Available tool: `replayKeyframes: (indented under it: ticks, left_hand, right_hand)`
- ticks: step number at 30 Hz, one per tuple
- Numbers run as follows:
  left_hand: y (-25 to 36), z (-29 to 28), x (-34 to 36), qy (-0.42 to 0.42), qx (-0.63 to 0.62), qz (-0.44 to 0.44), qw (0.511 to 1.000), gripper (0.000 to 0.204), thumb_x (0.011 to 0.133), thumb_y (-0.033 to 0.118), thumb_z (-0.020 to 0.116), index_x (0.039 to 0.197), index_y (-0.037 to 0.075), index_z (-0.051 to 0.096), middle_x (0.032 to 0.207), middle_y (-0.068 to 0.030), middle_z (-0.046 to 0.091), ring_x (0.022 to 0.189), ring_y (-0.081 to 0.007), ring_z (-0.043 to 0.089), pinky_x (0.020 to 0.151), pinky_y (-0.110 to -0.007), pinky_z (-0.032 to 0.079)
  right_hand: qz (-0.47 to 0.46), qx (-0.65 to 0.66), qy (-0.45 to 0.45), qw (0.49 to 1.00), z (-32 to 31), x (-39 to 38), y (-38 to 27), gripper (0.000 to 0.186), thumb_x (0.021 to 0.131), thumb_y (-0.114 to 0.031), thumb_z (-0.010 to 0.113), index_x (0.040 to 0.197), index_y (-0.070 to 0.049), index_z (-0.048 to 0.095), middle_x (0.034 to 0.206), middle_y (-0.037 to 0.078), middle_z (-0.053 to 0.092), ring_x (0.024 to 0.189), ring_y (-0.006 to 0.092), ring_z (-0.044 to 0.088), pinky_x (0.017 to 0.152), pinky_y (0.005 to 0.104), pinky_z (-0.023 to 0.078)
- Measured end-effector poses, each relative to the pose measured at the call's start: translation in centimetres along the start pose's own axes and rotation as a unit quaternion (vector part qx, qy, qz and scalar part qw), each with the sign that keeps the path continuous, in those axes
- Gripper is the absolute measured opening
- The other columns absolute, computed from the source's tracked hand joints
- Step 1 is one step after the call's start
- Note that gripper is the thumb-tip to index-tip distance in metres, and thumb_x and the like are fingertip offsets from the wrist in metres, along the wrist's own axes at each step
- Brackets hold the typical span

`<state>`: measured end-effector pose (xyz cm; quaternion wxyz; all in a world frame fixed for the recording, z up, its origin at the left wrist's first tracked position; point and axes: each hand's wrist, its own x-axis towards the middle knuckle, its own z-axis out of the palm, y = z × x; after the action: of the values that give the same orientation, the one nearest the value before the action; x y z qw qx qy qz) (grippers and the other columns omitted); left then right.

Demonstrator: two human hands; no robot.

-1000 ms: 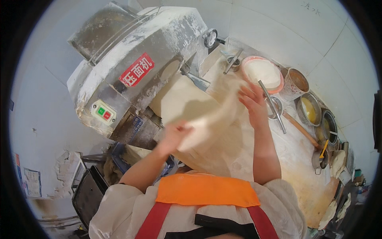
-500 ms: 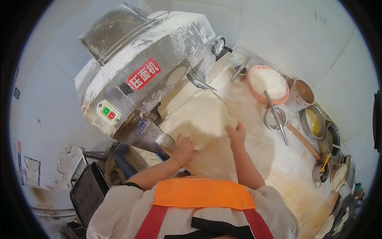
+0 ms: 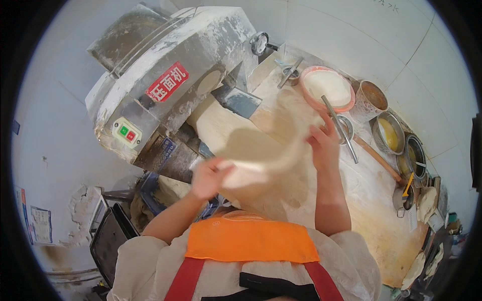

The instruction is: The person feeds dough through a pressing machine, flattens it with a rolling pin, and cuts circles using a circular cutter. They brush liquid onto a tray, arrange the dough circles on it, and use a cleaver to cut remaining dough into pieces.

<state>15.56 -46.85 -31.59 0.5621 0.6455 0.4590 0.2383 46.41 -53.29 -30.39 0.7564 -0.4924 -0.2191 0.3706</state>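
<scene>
A broad sheet of pale dough [image 3: 246, 143] lies on the floured worktop, its far part at the mouth of a dough sheeter [image 3: 201, 55]. Its near edge is lifted and smeared by motion. My left hand [image 3: 208, 178] pinches that edge at the left, thumb on top. At the other end, my right hand [image 3: 324, 143] is raised with fingers bent around the right corner. A grey metal plate [image 3: 238, 102] juts from the sheeter beside the dough's far edge.
Right of my hand, a metal bar [image 3: 341, 130] rests across a round ring beside a rolling pin [image 3: 379, 160]. Behind stand a pink basin of flour [image 3: 329, 88], a tub [image 3: 371, 100] and a bowl of yellow stuff [image 3: 389, 135]. Dark trays [image 3: 108, 246] lean at lower left.
Both hands have risen and spread apart, lifting the dough's near edge off the worktop. My right hand moved right and up. The dough has drawn away from the metal plate, which shows more.
</scene>
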Motion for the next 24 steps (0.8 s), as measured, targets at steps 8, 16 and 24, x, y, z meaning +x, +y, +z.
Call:
replayKeyframes:
  ticks: [8,16,24]
  left_hand:
    - [-8.6,2.5,2.8,0.092,0.458,0.179,0.866,0.079,0.078,0.034,0.071,0.142,0.003,0.038,0.152,-0.018,0.029,0.142,-0.0327,0.025,0.11,-0.056,0.023]
    - [-13.6,-0.4,1.6,-0.052,0.475,0.212,0.852,0.05,0.078,0.027,0.068,0.122,0.005,0.058,0.123,-0.0172,0.059,0.115,-0.0345,0.054,0.097,-0.044,0.042]
    - [-1.6,-2.6,1.3,-0.235,0.338,0.151,0.899,0.027,0.077,0.023,0.071,0.099,0.008,0.069,0.08,-0.0154,0.068,0.073,-0.0321,0.066,0.065,-0.042,0.051]
  right_hand:
    - [0.04,-0.63,-0.031,0.775,-4.1,9.9,18.7,0.091,0.063,-0.045,0.082,0.133,0.0,0.047,0.119,0.02,0.061,0.109,0.0356,0.059,0.094,0.0442,0.046]
    - [0.04,-0.536,-0.028,0.843,-5.0,-5.0,13.0,0.056,0.062,-0.032,0.078,0.105,-0.001,0.061,0.087,0.016,0.067,0.08,0.027,0.063,0.072,0.0365,0.05]
    - [0.029,-0.495,-0.049,0.867,-4.7,-9.1,-0.4,0.059,0.057,-0.016,0.082,0.112,-0.003,0.063,0.077,0.01,0.061,0.07,0.0165,0.058,0.062,0.0327,0.047]
